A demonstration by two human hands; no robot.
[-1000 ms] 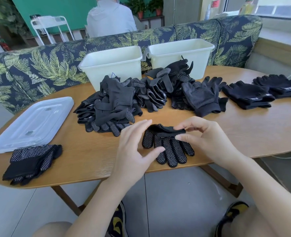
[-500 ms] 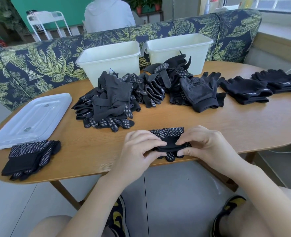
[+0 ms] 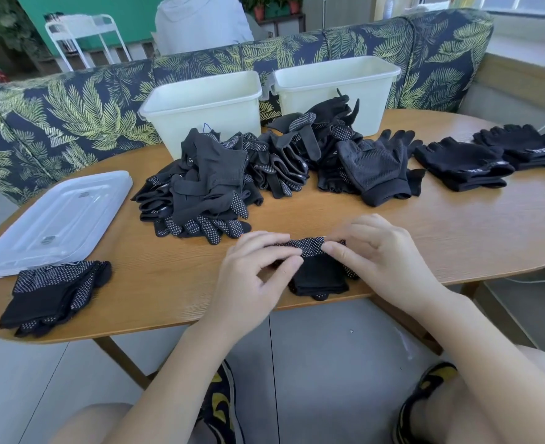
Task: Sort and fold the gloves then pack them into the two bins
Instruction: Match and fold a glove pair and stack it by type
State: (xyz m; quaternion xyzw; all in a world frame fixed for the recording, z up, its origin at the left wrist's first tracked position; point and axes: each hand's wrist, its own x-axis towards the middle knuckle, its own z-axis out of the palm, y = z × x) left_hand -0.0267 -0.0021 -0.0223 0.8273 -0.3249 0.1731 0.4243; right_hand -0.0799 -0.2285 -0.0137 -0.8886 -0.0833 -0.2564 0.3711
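Note:
A folded black dotted glove (image 3: 317, 270) lies at the table's near edge. My left hand (image 3: 255, 277) pinches its left end and my right hand (image 3: 380, 254) pinches its right end along the fold. A big heap of unsorted black gloves (image 3: 232, 177) covers the table's middle. Behind the heap stand two empty white bins, the left bin (image 3: 204, 107) and the right bin (image 3: 335, 81). A folded dotted pair (image 3: 53, 293) sits at the near left. Plain black folded pairs (image 3: 463, 165) lie at the right.
A clear plastic lid (image 3: 53, 219) lies on the left of the wooden table (image 3: 457, 238). A leaf-patterned bench runs behind the table, and a person in white sits beyond it. My feet show under the table edge.
The glove's fingers lay spread flat a second ago; they have since been folded over the cuff. Both hands closed in from the sides and now pinch the folded bundle.

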